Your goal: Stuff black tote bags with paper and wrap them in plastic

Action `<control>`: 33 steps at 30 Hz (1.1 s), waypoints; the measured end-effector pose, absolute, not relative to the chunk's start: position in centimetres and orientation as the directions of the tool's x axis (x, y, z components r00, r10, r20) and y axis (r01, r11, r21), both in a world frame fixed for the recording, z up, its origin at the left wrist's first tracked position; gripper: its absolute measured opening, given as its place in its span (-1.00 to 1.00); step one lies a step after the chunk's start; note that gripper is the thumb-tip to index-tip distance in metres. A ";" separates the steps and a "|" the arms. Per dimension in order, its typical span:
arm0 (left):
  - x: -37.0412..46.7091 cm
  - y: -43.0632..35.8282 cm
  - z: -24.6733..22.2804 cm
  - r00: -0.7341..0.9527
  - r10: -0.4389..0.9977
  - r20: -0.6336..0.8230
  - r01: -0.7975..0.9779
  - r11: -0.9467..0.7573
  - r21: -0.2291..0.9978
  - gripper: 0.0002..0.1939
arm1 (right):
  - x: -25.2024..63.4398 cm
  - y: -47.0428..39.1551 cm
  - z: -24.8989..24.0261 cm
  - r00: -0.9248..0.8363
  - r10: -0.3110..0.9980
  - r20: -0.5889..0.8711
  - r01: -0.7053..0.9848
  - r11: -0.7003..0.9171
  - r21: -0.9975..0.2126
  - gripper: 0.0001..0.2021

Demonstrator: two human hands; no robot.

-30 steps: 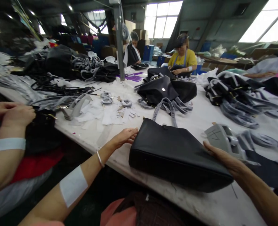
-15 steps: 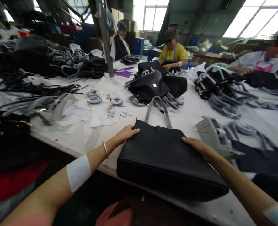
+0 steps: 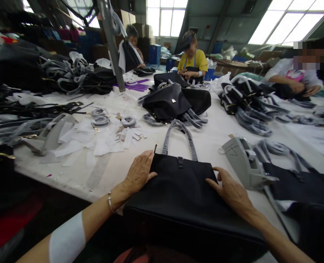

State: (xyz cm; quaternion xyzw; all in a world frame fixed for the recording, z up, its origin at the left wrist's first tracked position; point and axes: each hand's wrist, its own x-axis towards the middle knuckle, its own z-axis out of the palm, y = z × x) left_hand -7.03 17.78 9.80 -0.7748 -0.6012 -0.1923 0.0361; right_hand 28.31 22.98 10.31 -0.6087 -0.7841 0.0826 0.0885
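Note:
A black tote bag (image 3: 189,197) lies at the table's near edge, its base toward me and its wrapped handles (image 3: 189,140) pointing away. My left hand (image 3: 140,171) grips the bag's upper left side, thumb on top and fingers along the edge. At the upper right side, my right hand (image 3: 230,186) holds the bag between thumb and fingers. A small dark strap with a buckle (image 3: 180,162) sits at the middle of the top edge.
Grey tape dispensers stand right (image 3: 244,160) and left (image 3: 55,133) on the white table (image 3: 109,171). Paper scraps (image 3: 112,142) lie at centre left. Black bags (image 3: 164,102) are piled beyond. Another bag (image 3: 304,182) lies right. Three people work across the table.
The bag has come closer to me. My left hand has shifted down and left, its fingers now laid along the bag's side. My right hand's fingers have spread around the right edge.

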 end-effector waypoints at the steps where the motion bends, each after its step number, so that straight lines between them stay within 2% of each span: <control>1: -6.9 17.5 9.9 0.276 0.891 0.361 0.927 -0.345 0.144 -0.32 | 28.6 22.6 10.4 -0.320 0.946 0.053 0.916 0.323 -0.237 -0.63; 3: -6.5 16.5 10.0 0.398 0.855 0.332 0.879 -0.459 0.130 -0.40 | 29.3 21.5 10.4 -0.430 0.901 0.054 0.871 0.430 -0.238 -0.76; 6: -6.1 15.4 10.6 0.468 0.854 0.228 0.819 -0.516 0.251 -0.54 | 30.4 19.6 10.3 -0.468 0.884 0.011 0.857 0.457 -0.240 -0.79; 8: -6.1 16.0 11.4 0.473 0.867 0.157 0.791 -0.497 0.358 -0.62 | 30.6 19.3 10.9 -0.476 0.876 -0.078 0.868 0.453 -0.205 -0.80; 10: -6.1 18.2 12.8 0.477 0.877 0.050 0.779 -0.449 0.438 -0.75 | 29.9 20.3 12.5 -0.469 0.855 -0.222 0.883 0.453 -0.120 -0.85; 12: -5.8 21.8 14.4 0.405 0.913 -0.043 0.830 -0.348 0.435 -0.80 | 27.9 22.5 14.7 -0.441 0.835 -0.328 0.889 0.457 -0.033 -0.87; 13: -5.4 23.8 15.0 0.315 0.948 -0.044 0.878 -0.274 0.393 -0.78 | 26.6 24.0 15.8 -0.430 0.836 -0.340 0.890 0.455 -0.007 -0.84; 15: -4.3 28.1 15.8 0.116 0.993 0.030 0.952 -0.119 0.280 -0.69 | 23.4 27.2 17.2 -0.449 0.865 -0.222 0.890 0.455 -0.029 -0.76; 18: -2.3 33.1 15.0 0.014 0.998 0.064 0.977 -0.027 0.213 -0.57 | 19.1 31.9 16.9 -0.387 0.920 -0.059 0.918 0.378 -0.121 -0.59; 21: -0.9 35.7 12.7 0.040 0.999 0.037 0.981 -0.046 0.189 -0.63 | 17.0 35.7 14.3 -0.302 0.952 -0.039 0.947 0.295 -0.129 -0.49; 25: -0.3 36.7 9.6 0.087 0.989 0.119 0.983 -0.105 0.153 -0.64 | 18.3 38.8 10.8 -0.257 0.966 -0.032 0.963 0.253 -0.092 -0.69; 27: -0.4 36.8 8.5 0.085 0.984 0.156 0.983 -0.108 0.146 -0.60 | 19.9 39.5 9.7 -0.241 0.970 -0.015 0.967 0.239 -0.085 -0.72; 31: -0.9 37.2 7.3 0.098 0.976 0.197 0.978 -0.131 0.161 -0.62 | 21.8 40.2 8.9 -0.242 0.970 0.035 0.965 0.245 -0.091 -0.68; 33: -1.0 37.3 7.0 0.109 0.971 0.214 0.973 -0.148 0.178 -0.62 | 21.4 40.6 8.9 -0.262 0.961 0.087 0.957 0.271 -0.108 -0.58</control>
